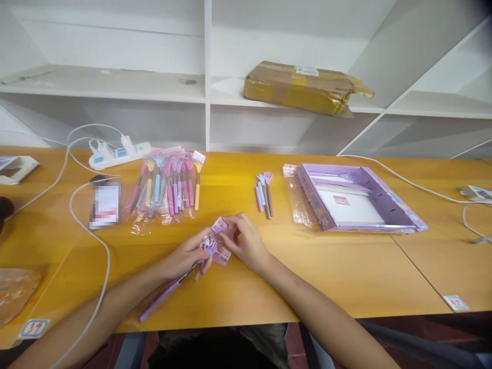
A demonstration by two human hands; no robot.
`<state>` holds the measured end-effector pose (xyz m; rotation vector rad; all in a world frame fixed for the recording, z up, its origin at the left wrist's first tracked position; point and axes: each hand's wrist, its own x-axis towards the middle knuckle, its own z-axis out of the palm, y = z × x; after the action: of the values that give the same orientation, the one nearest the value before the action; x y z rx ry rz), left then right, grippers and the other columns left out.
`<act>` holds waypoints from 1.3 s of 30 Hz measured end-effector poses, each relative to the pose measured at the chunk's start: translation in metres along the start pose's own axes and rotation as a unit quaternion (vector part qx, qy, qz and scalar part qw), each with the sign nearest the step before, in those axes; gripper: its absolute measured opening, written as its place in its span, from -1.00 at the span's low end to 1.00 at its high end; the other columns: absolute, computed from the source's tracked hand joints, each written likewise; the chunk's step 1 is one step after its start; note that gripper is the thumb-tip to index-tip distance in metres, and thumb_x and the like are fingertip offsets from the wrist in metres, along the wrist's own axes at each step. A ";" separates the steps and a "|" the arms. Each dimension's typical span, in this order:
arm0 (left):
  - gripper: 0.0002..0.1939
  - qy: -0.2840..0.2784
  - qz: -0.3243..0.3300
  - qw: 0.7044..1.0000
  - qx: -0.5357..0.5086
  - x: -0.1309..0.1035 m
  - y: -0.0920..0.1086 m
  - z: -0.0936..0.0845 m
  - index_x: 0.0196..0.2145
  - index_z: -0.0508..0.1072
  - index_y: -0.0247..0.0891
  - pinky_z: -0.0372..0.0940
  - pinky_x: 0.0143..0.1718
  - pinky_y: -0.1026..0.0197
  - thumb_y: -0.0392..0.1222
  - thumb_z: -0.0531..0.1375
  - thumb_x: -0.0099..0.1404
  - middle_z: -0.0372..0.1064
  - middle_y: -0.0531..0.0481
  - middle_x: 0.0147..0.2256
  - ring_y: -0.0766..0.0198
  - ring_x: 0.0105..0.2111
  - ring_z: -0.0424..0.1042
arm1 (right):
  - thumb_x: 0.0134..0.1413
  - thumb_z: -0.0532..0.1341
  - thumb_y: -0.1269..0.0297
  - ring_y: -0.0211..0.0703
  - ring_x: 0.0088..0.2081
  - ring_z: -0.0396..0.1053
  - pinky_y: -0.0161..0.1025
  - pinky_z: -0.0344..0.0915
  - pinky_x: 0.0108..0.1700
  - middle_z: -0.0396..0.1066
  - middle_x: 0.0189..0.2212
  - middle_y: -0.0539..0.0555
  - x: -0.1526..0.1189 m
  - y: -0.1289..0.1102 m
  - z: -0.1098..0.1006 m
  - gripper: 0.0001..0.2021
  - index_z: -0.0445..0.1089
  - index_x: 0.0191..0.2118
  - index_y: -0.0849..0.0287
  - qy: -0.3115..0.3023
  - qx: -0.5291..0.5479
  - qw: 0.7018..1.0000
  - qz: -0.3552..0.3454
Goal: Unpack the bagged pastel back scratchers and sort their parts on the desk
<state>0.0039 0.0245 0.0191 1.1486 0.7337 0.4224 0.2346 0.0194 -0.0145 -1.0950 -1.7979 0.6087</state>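
Near the table's front edge, my left hand (pixel 194 254) is closed round a purple back scratcher (pixel 165 297) just below its claw head, the handle slanting down to the left. Clear plastic wraps the scratcher. My right hand (pixel 246 241) pinches the pink card header (pixel 220 226) at the top of the wrapper. A second pink card part shows under the fingers. Farther back on the left lie several wrapped back scratchers (pixel 172 184) in pink, purple, blue and yellow. Right of them are a few loose scratchers and handles (pixel 264 192).
An open purple display box (pixel 361 200) stands at the right, with plastic bags (pixel 302 205) beside it. A white power strip (pixel 119 154) with cables lies back left. A taped cardboard box (pixel 300 87) rests on the shelf. One cable (pixel 105 266) crosses over my left forearm.
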 end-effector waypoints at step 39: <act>-0.57 -0.080 0.026 0.994 -0.072 0.003 0.004 -0.012 0.14 0.24 -0.18 0.47 -0.35 0.19 -0.11 0.28 0.42 0.53 -0.09 -0.19 0.23 -0.34 0.55 | 0.45 0.21 -0.03 -0.12 -0.24 0.38 -0.16 0.35 -0.15 0.40 -0.27 0.05 0.010 -0.006 -0.022 -0.69 0.52 -0.12 0.12 -0.130 0.132 0.980 0.075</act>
<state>-0.0026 0.0365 0.0195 1.0528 0.5267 0.4155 0.2500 0.0243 0.0050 -1.0084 -1.7978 1.0916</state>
